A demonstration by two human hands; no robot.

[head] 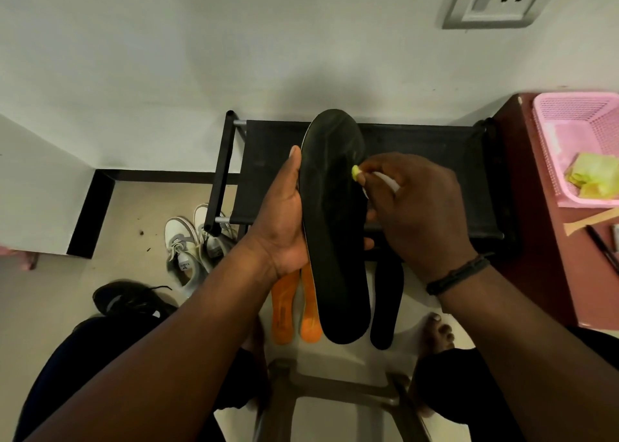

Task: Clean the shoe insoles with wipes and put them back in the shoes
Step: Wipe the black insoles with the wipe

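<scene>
My left hand (284, 220) grips a long black insole (335, 227) by its left edge and holds it upright in front of me. My right hand (418, 213) pinches a small yellow-green and white wipe (355, 172) against the insole's upper right edge. An orange insole (310, 314) sits behind the black one in the same left hand. A second orange insole (284, 311) and another black insole (387, 304) lie on the floor below. White sneakers (191, 244) stand at the left of the rack, and a black shoe (130, 299) lies nearer me.
A black shoe rack (435, 160) stands against the wall behind the insole. On the dark red table (536, 233) at right sits a pink basket (576, 123) with yellow-green wipes (593, 176). A stool frame (335, 384) is between my legs.
</scene>
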